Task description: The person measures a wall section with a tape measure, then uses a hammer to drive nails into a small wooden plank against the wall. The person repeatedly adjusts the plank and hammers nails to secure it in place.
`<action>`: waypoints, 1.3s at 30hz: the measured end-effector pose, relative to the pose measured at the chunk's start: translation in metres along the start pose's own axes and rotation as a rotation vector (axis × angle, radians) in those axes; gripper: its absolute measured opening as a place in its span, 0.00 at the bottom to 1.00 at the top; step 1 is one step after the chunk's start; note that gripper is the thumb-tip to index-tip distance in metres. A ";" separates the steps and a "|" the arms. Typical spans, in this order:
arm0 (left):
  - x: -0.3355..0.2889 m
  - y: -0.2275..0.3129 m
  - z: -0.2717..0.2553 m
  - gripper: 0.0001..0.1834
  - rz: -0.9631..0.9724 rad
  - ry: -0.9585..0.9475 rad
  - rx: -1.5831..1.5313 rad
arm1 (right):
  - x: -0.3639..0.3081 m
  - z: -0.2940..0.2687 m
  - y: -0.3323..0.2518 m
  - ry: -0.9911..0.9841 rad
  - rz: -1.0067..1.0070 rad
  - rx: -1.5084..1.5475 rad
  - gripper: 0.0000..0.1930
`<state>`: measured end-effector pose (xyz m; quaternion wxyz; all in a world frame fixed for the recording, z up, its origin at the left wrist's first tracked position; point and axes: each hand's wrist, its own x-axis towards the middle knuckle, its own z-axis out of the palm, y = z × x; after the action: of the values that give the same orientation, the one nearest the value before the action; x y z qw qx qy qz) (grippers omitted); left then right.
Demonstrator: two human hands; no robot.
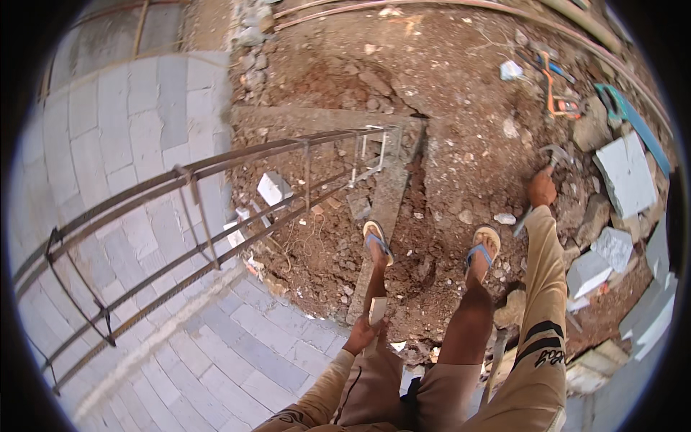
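My right hand [541,189] is closed round the handle of a hammer [556,153]. The hammer's metal head points away from me, and the handle's lower end sticks out below my fist. Close to my left thigh, my left hand [365,333] grips a short, pale piece of wood [376,310], which stands roughly upright out of my fingers. Between my feet and the far side runs reddish, broken soil [461,165]. A long steel rebar cage [194,173] reaches from the lower left to a corner of boards [403,165] in the soil, left of my right hand.
Grey block walls [144,137] fill the left side. At right lie a handsaw with a teal handle [612,101], an orange-framed tool [553,90], white block pieces [625,175] and stones [592,124]. Pipes [432,6] cross the far edge.
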<state>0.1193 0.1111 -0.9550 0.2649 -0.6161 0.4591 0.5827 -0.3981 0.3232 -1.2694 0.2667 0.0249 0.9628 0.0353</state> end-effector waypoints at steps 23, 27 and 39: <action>-0.187 -0.196 -0.140 0.15 0.098 0.703 -0.914 | -0.236 -0.166 -0.134 -0.322 -1.076 -0.300 0.18; -0.166 -0.334 -0.150 0.16 -0.005 0.807 -1.026 | -0.372 -0.143 -0.207 -0.401 -1.227 -0.570 0.16; -0.077 -0.615 -0.213 0.19 -0.387 0.886 -1.443 | -0.814 0.164 -0.487 -0.431 -1.809 -1.306 0.10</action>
<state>0.7663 0.2167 -0.9704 -0.2993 -0.8708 -0.0746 0.3829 0.3693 -0.2078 -1.0330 0.3163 -0.8176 0.3594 0.3199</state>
